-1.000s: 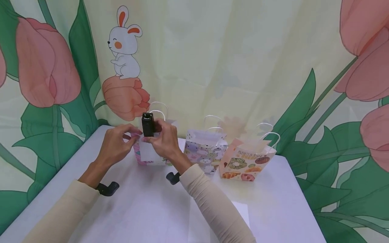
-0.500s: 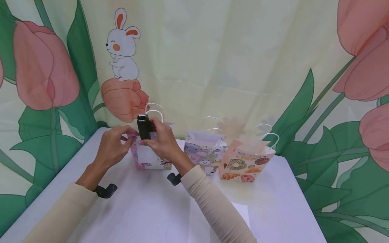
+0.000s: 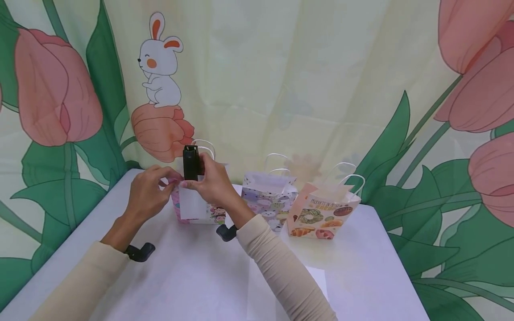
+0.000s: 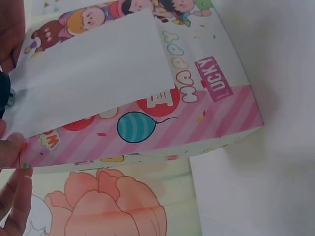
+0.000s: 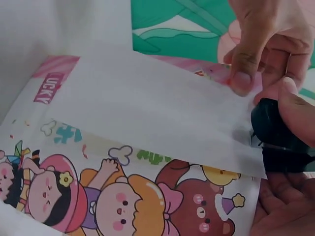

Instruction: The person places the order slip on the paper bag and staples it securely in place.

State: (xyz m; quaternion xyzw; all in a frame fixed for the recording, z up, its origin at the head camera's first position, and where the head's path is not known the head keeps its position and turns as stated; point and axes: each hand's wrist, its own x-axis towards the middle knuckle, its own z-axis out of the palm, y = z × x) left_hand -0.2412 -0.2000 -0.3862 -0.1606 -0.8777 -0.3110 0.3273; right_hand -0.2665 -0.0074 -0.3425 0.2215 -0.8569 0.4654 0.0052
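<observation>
Two grips | left hand (image 3: 150, 191): rim of gift bag (image 4: 189, 120) | right hand (image 3: 217, 183): black stapler (image 3: 190, 163) | bag likely light, creasable; I'd pinch its rim

A pale cream curtain (image 3: 341, 89) printed with large pink tulips (image 3: 60, 89), green leaves (image 3: 105, 67) and a white rabbit (image 3: 161, 64) hangs behind a white counter (image 3: 192, 276); the light is soft.

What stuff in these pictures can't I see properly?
Right wrist view: some print on the striped bag, covered by the white paper.
Head view: part of the flat white sheet, covered by the right sleeve.
Left wrist view: most of the black tool, cut off by the left edge.
</observation>
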